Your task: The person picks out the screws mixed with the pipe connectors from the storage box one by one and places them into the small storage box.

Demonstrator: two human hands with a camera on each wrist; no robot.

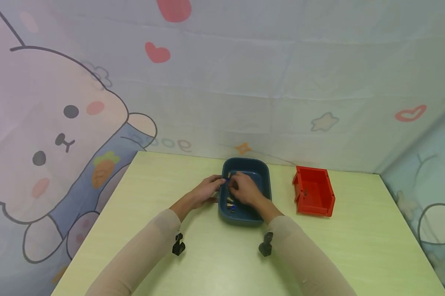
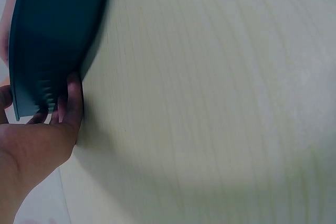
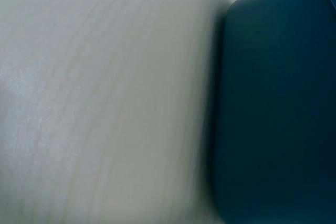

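Near the centre of the frame in the head view, the small pieces point(image 1: 230, 200), some brass-coloured and some blue, lie along the left side of the blue basin point(image 1: 240, 222), which stands on the desk point(image 1: 355, 246). The step in hand looks like picking among these pieces. The right hand point(image 1: 245, 189) reaches down inside the basin, its fingers bent toward the left wall. Whether they pinch a piece I cannot tell: the back of the hand hides most of the fingertips, and the right wrist view offers mainly the basin's outer wall and a strip of skin at the upper right.

The left hand point(image 1: 206, 191) grips the basin's left wall; in the left wrist view, at the lower left, the thumb is at the rim and the fingers lie along the outside. That hold probably serves to steady the basin.

Right of centre stands a red bin point(image 1: 320, 197), well apart from the basin, with a small metal-looking piece point(image 1: 305, 192) in it. The next move, I judge, calls for a fine fingertip pinch on a single piece, without dragging its neighbours, and enough lift to clear the basin's rim if the piece is to leave it.
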